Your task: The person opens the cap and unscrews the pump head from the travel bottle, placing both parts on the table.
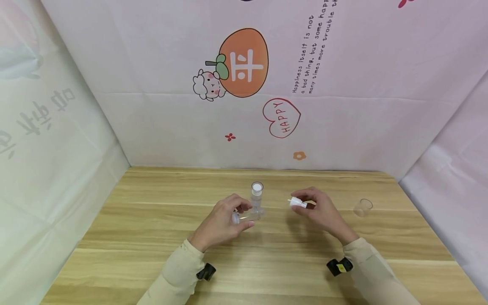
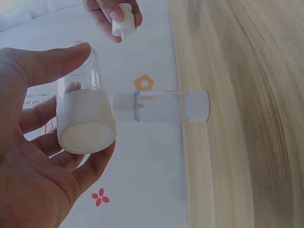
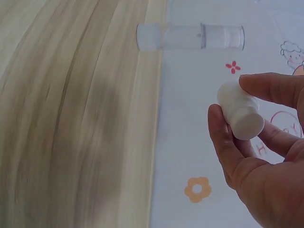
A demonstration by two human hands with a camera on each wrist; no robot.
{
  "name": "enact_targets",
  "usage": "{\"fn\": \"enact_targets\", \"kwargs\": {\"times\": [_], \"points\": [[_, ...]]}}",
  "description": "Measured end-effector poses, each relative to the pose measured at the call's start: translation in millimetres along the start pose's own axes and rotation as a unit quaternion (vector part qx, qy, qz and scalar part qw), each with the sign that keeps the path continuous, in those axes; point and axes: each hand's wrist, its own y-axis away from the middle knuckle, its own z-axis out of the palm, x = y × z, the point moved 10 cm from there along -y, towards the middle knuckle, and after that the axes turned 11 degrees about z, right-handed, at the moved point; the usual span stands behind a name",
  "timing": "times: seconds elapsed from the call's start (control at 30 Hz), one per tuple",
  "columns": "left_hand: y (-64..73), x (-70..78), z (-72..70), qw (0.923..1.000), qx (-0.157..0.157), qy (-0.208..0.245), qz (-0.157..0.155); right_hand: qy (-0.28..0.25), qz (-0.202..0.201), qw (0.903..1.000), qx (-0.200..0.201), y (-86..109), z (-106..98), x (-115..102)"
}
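A person's left hand grips a clear, white-based cylindrical bottle sideways above a wood-grain table; the right hand pinches a white plastic pump top. A second clear, white-based bottle stands upright nearby.

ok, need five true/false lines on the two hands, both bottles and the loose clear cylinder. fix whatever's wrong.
1. The left hand holds a clear bottle. True.
2. The right hand holds a white pump top. True.
3. The white pump top is seated on the bottle in the left hand. False: the two are apart, one in each hand.
4. The other bottle lies on its side. False: it stands upright on the table.
5. In the head view, the clear cylinder is right of the right hand's fingers. True.
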Motion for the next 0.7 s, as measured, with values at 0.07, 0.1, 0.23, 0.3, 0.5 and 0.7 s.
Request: {"fn": "enact_targets", "kwargs": {"times": [0.07,0.1,0.23,0.3,0.5,0.7], "points": [[0.1,0.3,-1.0,1.0000,0.001,0.001,0.002,0.003,0.004,1.0000,-0.002,-1.6,-2,5],[0.2,0.6,-1.5,1.0000,0.002,0.000,0.003,0.007,0.006,1.0000,-0.003,-2.4,-3,8],[0.5,1.7,-3.5,1.0000,0.002,-0.001,0.005,0.017,0.008,0.9998,-0.004,-4.5,-7,14],[0.5,1.9,-4.4,1.0000,0.003,-0.003,0.005,0.023,0.006,0.9997,-0.004,-4.8,-9,15],[1.3,1.1,-5.8,1.0000,0.005,-0.004,0.004,0.056,-0.003,0.9984,0.000,-6.2,-14,21],[2.0,0.9,-8.1,1.0000,0.007,0.000,0.003,0.092,0.006,0.9957,0.013,-10.4,-21,31]]}}
